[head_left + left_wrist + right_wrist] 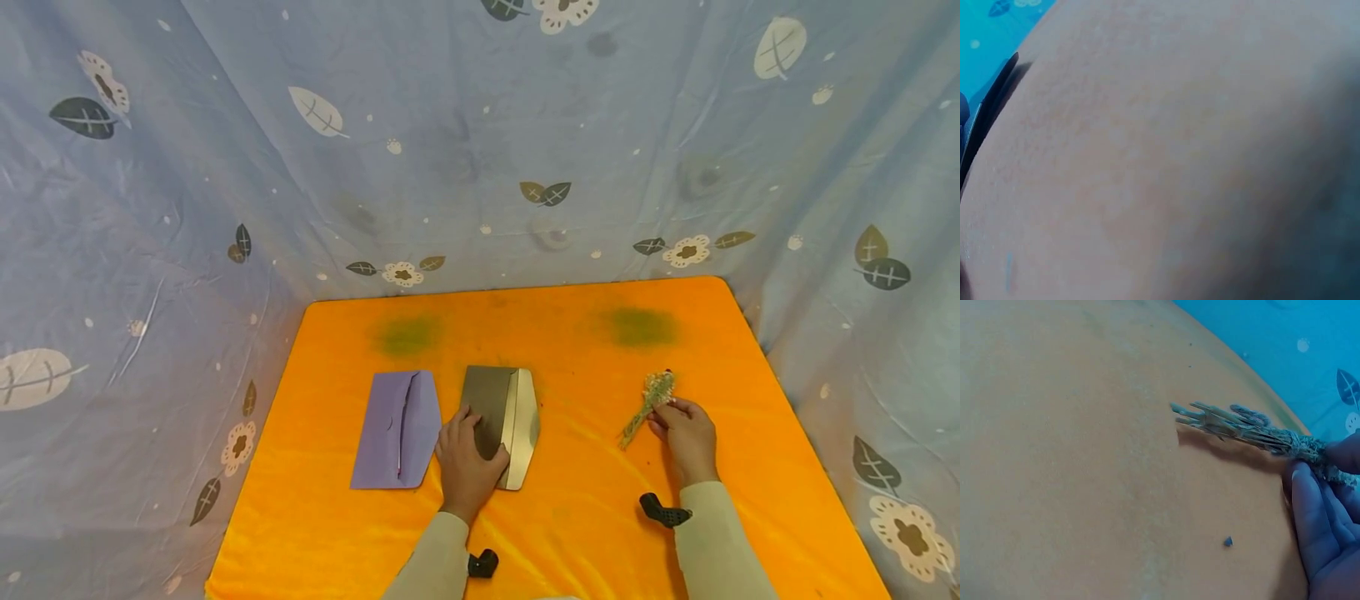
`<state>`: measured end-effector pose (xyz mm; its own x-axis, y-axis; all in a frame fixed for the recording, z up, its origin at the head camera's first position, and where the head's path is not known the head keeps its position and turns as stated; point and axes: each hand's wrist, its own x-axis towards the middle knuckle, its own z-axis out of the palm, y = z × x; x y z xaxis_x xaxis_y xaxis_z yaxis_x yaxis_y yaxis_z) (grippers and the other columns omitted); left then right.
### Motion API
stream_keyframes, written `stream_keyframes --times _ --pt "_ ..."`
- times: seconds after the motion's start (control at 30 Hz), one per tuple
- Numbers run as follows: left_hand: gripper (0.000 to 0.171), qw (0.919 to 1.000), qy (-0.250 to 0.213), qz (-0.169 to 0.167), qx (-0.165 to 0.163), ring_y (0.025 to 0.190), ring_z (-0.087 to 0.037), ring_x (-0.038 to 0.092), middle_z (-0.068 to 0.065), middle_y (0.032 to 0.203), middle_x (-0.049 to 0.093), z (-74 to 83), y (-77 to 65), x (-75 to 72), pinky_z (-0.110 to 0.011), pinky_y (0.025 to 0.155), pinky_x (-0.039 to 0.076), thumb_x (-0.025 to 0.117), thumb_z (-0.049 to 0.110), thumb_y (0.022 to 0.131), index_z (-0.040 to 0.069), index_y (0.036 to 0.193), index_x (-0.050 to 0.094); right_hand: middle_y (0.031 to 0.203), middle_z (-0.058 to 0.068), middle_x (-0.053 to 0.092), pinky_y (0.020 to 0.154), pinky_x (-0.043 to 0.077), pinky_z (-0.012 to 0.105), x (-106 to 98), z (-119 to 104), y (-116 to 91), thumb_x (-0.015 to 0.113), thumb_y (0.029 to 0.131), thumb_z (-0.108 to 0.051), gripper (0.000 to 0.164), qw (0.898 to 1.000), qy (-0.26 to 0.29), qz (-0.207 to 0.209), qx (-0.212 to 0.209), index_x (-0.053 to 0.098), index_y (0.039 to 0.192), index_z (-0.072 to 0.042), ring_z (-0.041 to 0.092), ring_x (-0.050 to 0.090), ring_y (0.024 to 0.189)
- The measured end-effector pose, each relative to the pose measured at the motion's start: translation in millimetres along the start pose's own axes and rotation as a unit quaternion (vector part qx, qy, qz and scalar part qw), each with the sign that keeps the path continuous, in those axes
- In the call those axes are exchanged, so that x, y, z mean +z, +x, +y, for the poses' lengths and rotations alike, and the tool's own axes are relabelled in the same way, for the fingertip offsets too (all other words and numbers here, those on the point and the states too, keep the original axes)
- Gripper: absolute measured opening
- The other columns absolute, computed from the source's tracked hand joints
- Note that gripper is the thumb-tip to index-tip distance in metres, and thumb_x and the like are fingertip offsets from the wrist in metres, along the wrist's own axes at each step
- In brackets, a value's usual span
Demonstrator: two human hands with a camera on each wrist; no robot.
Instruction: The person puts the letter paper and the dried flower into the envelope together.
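A bronze-brown envelope [483, 387] lies on the table with its shiny gold flap [527, 425] unfolded to the right. My left hand [468, 467] holds it across its lower half, fingers at the left edge and thumb near the pocket's mouth. In the left wrist view only a dark thin edge [991, 103] shows at the far left. Over to the right, my right hand [686, 437] pinches a small bunch of dried flowers [658, 387] between thumb and fingers. Its cut stems [1229, 425], tied with twine, point away from the hand, close over the cloth in the right wrist view.
A purple envelope [378, 450], flap unfolded to the right and pocket gaping slightly, lies left of the brown one. Orange cloth [585, 500] covers the table. Patterned curtains [480, 167] enclose its back and sides. A tiny dark crumb [1228, 541] sits near the right hand.
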<state>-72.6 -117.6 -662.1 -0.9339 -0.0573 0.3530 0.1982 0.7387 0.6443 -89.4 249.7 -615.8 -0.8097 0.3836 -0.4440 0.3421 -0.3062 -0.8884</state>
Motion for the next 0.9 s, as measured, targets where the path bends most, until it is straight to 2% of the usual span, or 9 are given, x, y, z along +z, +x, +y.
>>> stream_keyframes --times 0.13,0.33,0.43,0.57,0.63,0.8,0.9 --pt "0.059 1.0 -0.002 -0.003 -0.001 0.139 -0.04 0.045 -0.014 0.16 0.051 -0.5 -0.1 -0.2 -0.063 0.113 0.03 0.086 0.029 0.084 0.01 0.135 0.065 0.103 -0.001 0.069 0.084 0.061 0.026 -2 1 -1 0.07 0.108 -0.014 0.038 1.0 0.019 -0.002 0.013 0.05 0.139 -0.004 0.011 0.072 0.092" --pt "0.059 0.9999 -0.001 -0.011 -0.007 0.14 -0.039 0.045 -0.014 0.161 0.05 -0.1 0.3 -1.2 -0.062 0.115 0.029 0.085 0.03 0.085 0.01 0.137 0.064 0.106 0.0 0.066 0.085 0.06 0.026 -4 -1 -5 0.063 0.111 -0.011 0.063 0.998 0.047 -0.017 0.024 0.03 0.164 -0.004 0.011 0.072 0.092" --pt "0.059 1.0 0.002 -0.006 -0.003 0.139 -0.04 0.046 -0.014 0.16 0.051 0.9 0.6 -1.2 -0.063 0.113 0.03 0.085 0.03 0.084 0.01 0.136 0.065 0.105 0.0 0.065 0.085 0.061 0.027 -4 -1 -8 0.062 0.111 -0.01 0.058 0.997 0.062 -0.023 0.024 0.032 0.161 -0.005 0.011 0.072 0.091" --pt "0.06 1.0 0.006 0.003 0.004 0.137 -0.04 0.047 -0.015 0.159 0.052 1.6 0.9 -0.7 -0.064 0.11 0.032 0.086 0.03 0.083 0.009 0.135 0.065 0.11 0.002 0.061 0.086 0.061 0.029 -2 0 -11 0.063 0.111 -0.008 0.04 0.996 0.078 -0.034 0.027 0.041 0.143 -0.012 0.013 0.073 0.091" --pt "0.06 1.0 0.006 0.003 0.004 0.137 -0.04 0.047 -0.015 0.159 0.052 1.4 1.0 -0.7 -0.064 0.11 0.032 0.086 0.03 0.083 0.009 0.135 0.065 0.112 0.002 0.06 0.087 0.061 0.03 -1 0 -14 0.063 0.111 -0.008 0.036 0.996 0.076 -0.04 0.026 0.041 0.139 -0.013 0.013 0.073 0.091" --pt "0.059 1.0 0.001 -0.001 0.0 0.139 -0.04 0.045 -0.015 0.16 0.051 1.0 0.7 -0.9 -0.063 0.111 0.03 0.086 0.029 0.083 0.009 0.135 0.065 0.118 0.002 0.059 0.087 0.061 0.031 1 0 -18 0.061 0.112 -0.011 0.052 0.997 0.055 -0.052 0.016 0.031 0.154 -0.009 0.012 0.072 0.092" --pt "0.059 1.0 0.003 0.001 0.003 0.138 -0.04 0.046 -0.015 0.159 0.052 1.3 0.7 -1.0 -0.064 0.111 0.031 0.086 0.029 0.083 0.009 0.135 0.065 0.12 0.001 0.06 0.086 0.062 0.031 2 -1 -18 0.062 0.112 -0.012 0.055 0.996 0.066 -0.054 0.018 0.031 0.157 -0.012 0.012 0.072 0.092"
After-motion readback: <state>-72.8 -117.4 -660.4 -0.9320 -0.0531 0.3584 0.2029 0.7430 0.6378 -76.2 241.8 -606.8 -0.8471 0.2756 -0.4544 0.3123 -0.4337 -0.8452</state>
